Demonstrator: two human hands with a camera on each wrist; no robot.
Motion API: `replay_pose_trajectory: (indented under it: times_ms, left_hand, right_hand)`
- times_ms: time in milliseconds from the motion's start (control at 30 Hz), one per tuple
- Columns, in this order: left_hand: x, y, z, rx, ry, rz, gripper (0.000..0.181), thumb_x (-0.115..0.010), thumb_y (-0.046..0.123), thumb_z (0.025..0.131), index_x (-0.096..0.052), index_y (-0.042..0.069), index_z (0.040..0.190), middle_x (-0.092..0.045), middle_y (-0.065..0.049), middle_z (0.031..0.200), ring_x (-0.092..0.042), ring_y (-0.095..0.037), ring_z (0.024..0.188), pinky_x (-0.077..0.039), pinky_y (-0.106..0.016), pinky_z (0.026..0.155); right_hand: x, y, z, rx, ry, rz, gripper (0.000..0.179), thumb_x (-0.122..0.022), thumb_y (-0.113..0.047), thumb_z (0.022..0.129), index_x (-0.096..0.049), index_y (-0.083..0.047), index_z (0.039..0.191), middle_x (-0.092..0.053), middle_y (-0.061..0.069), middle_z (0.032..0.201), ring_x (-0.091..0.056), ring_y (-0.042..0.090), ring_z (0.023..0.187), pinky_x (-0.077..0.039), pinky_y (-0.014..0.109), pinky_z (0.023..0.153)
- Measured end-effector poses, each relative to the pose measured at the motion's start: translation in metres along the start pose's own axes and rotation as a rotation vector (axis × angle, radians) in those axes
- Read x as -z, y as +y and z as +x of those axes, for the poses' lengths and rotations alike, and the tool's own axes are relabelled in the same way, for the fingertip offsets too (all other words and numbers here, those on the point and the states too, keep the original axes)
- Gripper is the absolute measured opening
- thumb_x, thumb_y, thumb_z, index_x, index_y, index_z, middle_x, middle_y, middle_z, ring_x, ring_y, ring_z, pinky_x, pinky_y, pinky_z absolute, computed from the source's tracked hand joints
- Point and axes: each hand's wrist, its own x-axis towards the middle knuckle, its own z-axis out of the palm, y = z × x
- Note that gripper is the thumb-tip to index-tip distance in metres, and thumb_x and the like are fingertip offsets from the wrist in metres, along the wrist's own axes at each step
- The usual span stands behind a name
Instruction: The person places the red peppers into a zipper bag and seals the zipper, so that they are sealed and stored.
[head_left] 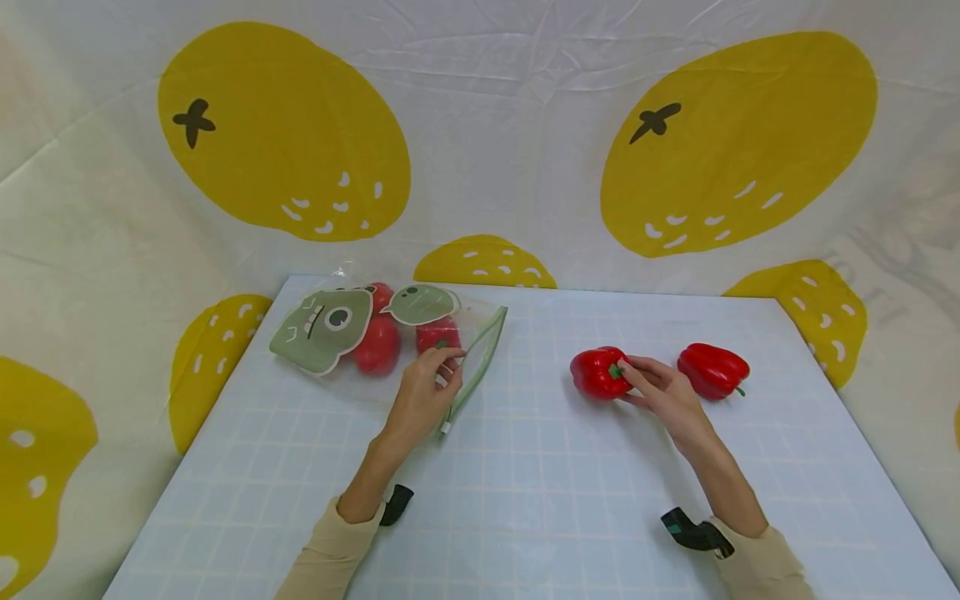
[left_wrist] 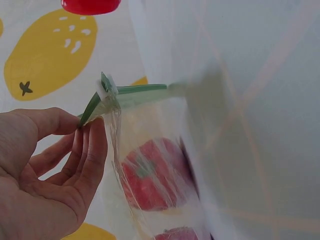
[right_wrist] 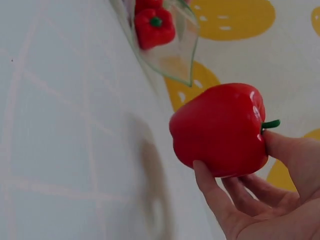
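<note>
My left hand (head_left: 429, 392) pinches the green edge of a clear zip bag (head_left: 480, 354) between thumb and forefinger, and the bag's mouth gapes toward the right. Inside the bag lie several red peppers; one with a green stem shows near the mouth in the left wrist view as a red pepper (left_wrist: 155, 175) behind the plastic. In my right hand (head_left: 667, 396) a glossy red bell pepper (right_wrist: 220, 130) is held, thumb by its green stem and fingers along its side. Its shadow falls on the table below. Just right of that hand lies another red bell pepper (head_left: 712, 371).
The white gridded table (head_left: 525, 500) has its back edge against a pale cloth (head_left: 510, 167) printed with yellow fruit. Green cartoon prints (head_left: 322, 329) on the bag cover part of its contents. Black straps (head_left: 697, 533) sit at both wrists.
</note>
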Motion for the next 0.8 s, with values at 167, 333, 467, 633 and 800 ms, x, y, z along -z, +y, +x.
replay_pose_trajectory:
  times_ms: [167,333,467,633,800]
  left_hand:
    - [0.000,0.000,0.000,0.004,0.000,-0.002,0.028,-0.071,0.000,0.093,-0.071,0.001,0.121,-0.068,-0.008,0.099,-0.065,-0.020,0.088,-0.061,-0.031,0.075]
    - [0.001,-0.001,0.000,-0.013,0.006,0.002,0.027,-0.071,0.000,0.093,-0.071,0.000,0.120,-0.067,-0.008,0.098,-0.065,-0.021,0.087,-0.061,-0.030,0.073]
    - [0.000,-0.002,0.000,-0.033,0.015,0.008,0.026,-0.071,-0.001,0.092,-0.072,-0.001,0.119,-0.067,-0.009,0.097,-0.065,-0.021,0.086,-0.061,-0.030,0.073]
    - [0.001,-0.001,0.001,-0.032,0.018,0.006,0.027,-0.072,-0.001,0.092,-0.071,-0.001,0.119,-0.067,-0.009,0.098,-0.065,-0.021,0.086,-0.061,-0.031,0.073]
    - [0.001,0.000,0.001,-0.028,0.018,0.008,0.027,-0.071,-0.001,0.093,-0.071,0.000,0.119,-0.067,-0.008,0.098,-0.065,-0.020,0.087,-0.060,-0.029,0.073]
  right_hand:
    - [-0.016,-0.005,0.010,0.000,-0.026,0.042,0.071,-0.063,-0.046,0.100,-0.043,-0.005,0.154,-0.045,0.019,0.155,-0.046,0.036,0.138,-0.053,0.040,0.099]
    - [-0.035,-0.010,0.018,0.014,-0.062,0.076,0.068,-0.064,-0.045,0.100,-0.046,-0.005,0.152,-0.047,0.018,0.153,-0.048,0.035,0.137,-0.054,0.040,0.098]
    - [-0.050,-0.014,0.022,0.026,-0.083,0.096,0.064,-0.064,-0.041,0.101,-0.046,-0.005,0.151,-0.048,0.018,0.153,-0.049,0.035,0.137,-0.054,0.039,0.099]
    - [-0.068,-0.020,0.028,0.047,-0.098,0.135,0.061,-0.064,-0.039,0.101,-0.049,-0.005,0.149,-0.051,0.018,0.150,-0.051,0.033,0.134,-0.055,0.037,0.096]
    - [-0.085,-0.025,0.034,0.079,-0.107,0.174,0.055,-0.064,-0.036,0.102,-0.053,-0.004,0.145,-0.054,0.017,0.146,-0.054,0.032,0.130,-0.057,0.034,0.092]
